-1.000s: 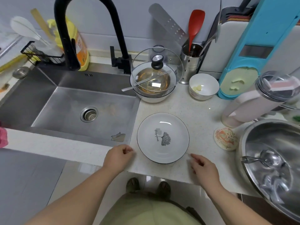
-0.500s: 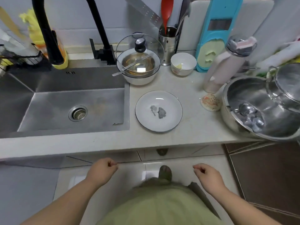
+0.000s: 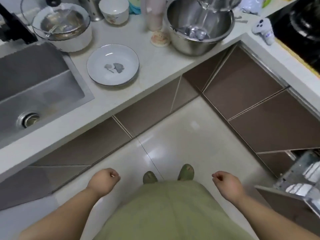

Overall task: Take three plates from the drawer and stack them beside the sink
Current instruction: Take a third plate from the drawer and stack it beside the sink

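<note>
A white plate (image 3: 112, 65) with a grey leaf print and a dark rim lies on the pale counter (image 3: 155, 66), just right of the steel sink (image 3: 34, 87); a second rim seems to show under it. At the lower right an open drawer (image 3: 299, 181) shows white plates standing on edge in a metal rack. My left hand (image 3: 103, 181) and my right hand (image 3: 226, 185) hang over the floor in front of my body, away from the counter. Both are loosely curled and hold nothing.
A large steel bowl (image 3: 199, 26) with utensils, a lidded white pot (image 3: 62, 28), a small white bowl (image 3: 114, 10) and a pink bottle (image 3: 154, 14) crowd the counter's back. Brown cabinet fronts (image 3: 242, 94) form a corner. A black stove (image 3: 301, 28) sits at top right.
My hands have drawn back from the plate's sides and dropped to waist height. My view has turned right and tipped down, bringing the open drawer into sight. The plate has stayed put.
</note>
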